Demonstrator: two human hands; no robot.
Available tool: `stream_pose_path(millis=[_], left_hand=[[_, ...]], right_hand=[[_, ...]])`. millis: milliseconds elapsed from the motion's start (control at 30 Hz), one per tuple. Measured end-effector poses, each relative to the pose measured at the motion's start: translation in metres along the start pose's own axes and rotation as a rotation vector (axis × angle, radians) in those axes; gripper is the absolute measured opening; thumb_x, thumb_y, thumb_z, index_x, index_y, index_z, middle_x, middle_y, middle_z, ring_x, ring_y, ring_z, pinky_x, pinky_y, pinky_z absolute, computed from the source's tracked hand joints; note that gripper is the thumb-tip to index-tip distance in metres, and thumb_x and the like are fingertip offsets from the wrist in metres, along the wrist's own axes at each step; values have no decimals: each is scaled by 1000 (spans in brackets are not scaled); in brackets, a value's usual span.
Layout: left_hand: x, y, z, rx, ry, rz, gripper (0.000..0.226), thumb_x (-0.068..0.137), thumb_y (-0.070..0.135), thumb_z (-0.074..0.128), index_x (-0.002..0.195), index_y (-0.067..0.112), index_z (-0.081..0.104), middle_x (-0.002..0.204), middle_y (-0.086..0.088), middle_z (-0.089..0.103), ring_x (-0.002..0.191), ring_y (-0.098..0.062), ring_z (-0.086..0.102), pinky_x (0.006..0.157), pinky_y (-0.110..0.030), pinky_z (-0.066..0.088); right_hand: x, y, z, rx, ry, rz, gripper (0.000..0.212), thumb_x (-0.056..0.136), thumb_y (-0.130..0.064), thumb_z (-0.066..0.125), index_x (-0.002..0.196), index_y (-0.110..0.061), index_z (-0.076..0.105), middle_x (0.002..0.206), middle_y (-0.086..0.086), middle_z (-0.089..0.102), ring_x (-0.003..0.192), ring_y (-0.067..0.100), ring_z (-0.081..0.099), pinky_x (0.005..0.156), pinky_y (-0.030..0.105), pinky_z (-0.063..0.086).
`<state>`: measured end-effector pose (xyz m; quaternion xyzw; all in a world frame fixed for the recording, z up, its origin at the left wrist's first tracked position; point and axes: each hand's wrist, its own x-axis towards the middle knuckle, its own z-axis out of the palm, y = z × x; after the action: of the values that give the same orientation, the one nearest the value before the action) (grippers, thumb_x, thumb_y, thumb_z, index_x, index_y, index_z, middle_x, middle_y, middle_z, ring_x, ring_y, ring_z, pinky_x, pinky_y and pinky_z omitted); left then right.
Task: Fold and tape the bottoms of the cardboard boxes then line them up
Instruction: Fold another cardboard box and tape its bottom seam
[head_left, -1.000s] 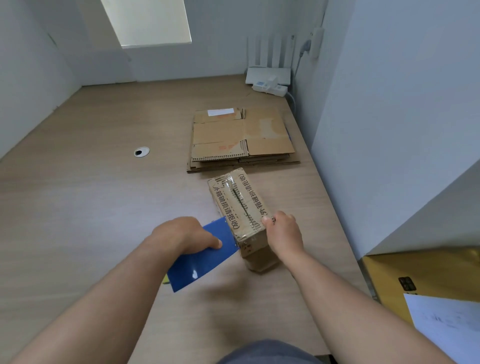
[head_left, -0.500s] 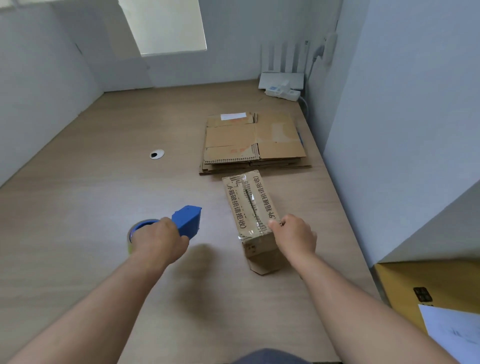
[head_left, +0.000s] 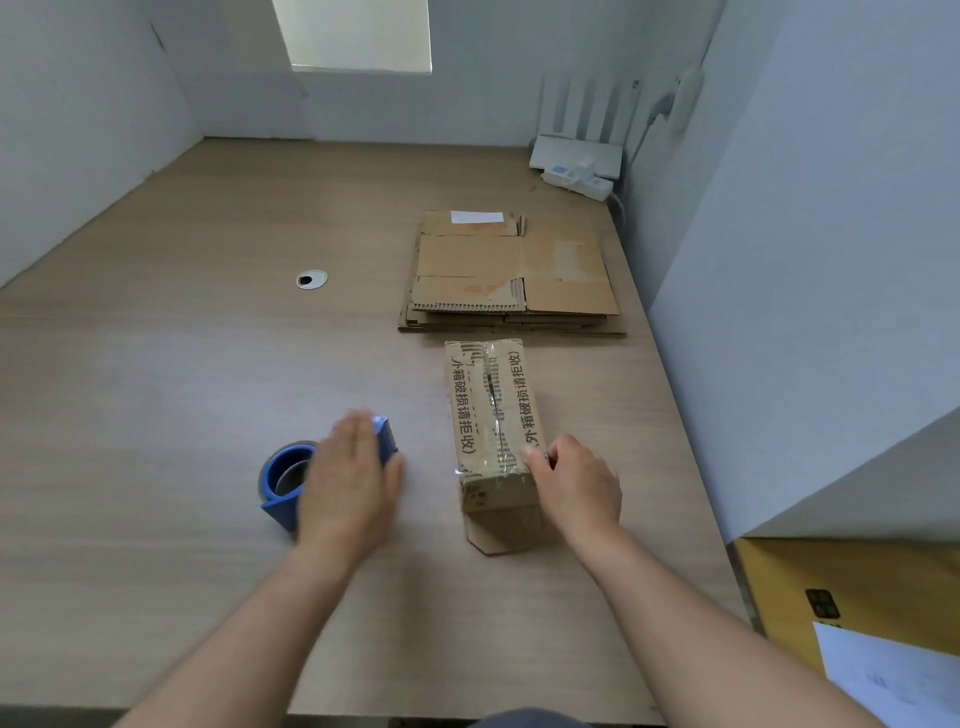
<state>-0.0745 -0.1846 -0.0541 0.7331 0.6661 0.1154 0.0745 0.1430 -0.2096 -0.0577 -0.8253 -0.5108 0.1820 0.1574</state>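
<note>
A small cardboard box (head_left: 491, 415) stands bottom-up on the wooden table (head_left: 182, 364), clear tape running along its seam between printed black characters. My right hand (head_left: 574, 480) grips its near right edge. Left of the box a blue tape dispenser (head_left: 288, 478) rests on the table. My left hand (head_left: 350, 480) hovers flat over it with fingers spread and holds nothing. Behind the box lies a stack of flattened cardboard boxes (head_left: 511, 273).
A round cable grommet (head_left: 311, 279) sits in the table at mid left. A white router and power strip (head_left: 576, 163) stand in the far right corner. White walls close the far, left and right sides. A yellow item with a paper sheet (head_left: 857, 597) lies at the lower right.
My left hand carried the tape dispenser away from the box to the left, set it on the table and opened above it. My right hand stayed on the box.
</note>
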Motion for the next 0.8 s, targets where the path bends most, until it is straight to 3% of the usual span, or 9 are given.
stream_pose_path(millis=[67, 133, 200, 333, 433, 500, 567, 700, 800], left_hand=[[-10, 39, 0, -313, -149, -18, 58, 101, 36, 33, 148, 4, 22, 153, -11, 30, 140, -25, 30, 112, -35, 26], [-13, 64, 17, -528, -343, -110, 54, 102, 37, 30, 147, 6, 23, 150, -7, 37, 136, -23, 36, 107, -31, 31], [-13, 74, 33, -646, -383, -223, 54, 102, 39, 28, 144, 7, 24, 144, -9, 46, 129, -27, 45, 102, -36, 39], [-12, 77, 40, -557, -350, -292, 45, 101, 43, 26, 130, 10, 37, 130, -10, 57, 116, -31, 54, 92, -39, 46], [-10, 74, 40, -572, -308, -288, 45, 102, 42, 22, 125, 11, 45, 124, -10, 59, 113, -30, 54, 92, -37, 45], [-9, 69, 42, -595, -284, -257, 46, 102, 41, 21, 125, 13, 49, 122, -9, 61, 114, -28, 54, 94, -36, 44], [-8, 64, 41, -591, -292, -197, 48, 102, 42, 20, 128, 16, 50, 125, -6, 60, 117, -27, 53, 91, -29, 42], [0, 53, 36, -417, -429, -41, 59, 93, 60, 35, 137, 20, 39, 128, -3, 60, 115, -25, 56, 86, -28, 45], [4, 49, 34, -54, -427, 51, 62, 90, 65, 33, 122, 12, 42, 111, -10, 65, 98, -29, 62, 75, -36, 49]], right_hand=[[-1, 0, 0, 3, -1, -6, 36, 93, -52, 45, 85, -17, 52, 99, 6, 65, 99, 28, 55, 85, 35, 38], [-1, -1, 2, -6, -7, -19, 38, 94, -52, 44, 88, -16, 53, 101, 7, 65, 101, 29, 55, 84, 35, 40], [-3, -6, 4, -29, -10, -30, 45, 93, -56, 42, 95, -13, 56, 106, 8, 65, 104, 29, 55, 84, 35, 43], [-2, -16, 8, -45, -34, -18, 61, 83, -66, 51, 106, -10, 54, 112, 9, 62, 112, 30, 53, 81, 36, 43], [5, -8, 9, 75, -71, -48, 33, 92, -49, 51, 82, -18, 47, 106, 11, 63, 105, 31, 55, 77, 35, 41], [7, 1, 5, 128, -86, -86, 38, 97, -38, 46, 66, -21, 34, 98, 14, 64, 97, 32, 56, 69, 34, 34], [8, 11, 1, 156, -141, -136, 40, 99, -36, 45, 64, -21, 33, 95, 16, 64, 93, 33, 57, 65, 32, 30], [11, 16, -9, 33, -261, -313, 45, 81, -58, 62, 88, -14, 52, 96, 7, 63, 88, 24, 55, 67, 29, 33], [15, 16, -7, -204, -160, -470, 50, 88, -54, 55, 100, -5, 54, 104, 12, 63, 98, 29, 56, 73, 32, 36]])
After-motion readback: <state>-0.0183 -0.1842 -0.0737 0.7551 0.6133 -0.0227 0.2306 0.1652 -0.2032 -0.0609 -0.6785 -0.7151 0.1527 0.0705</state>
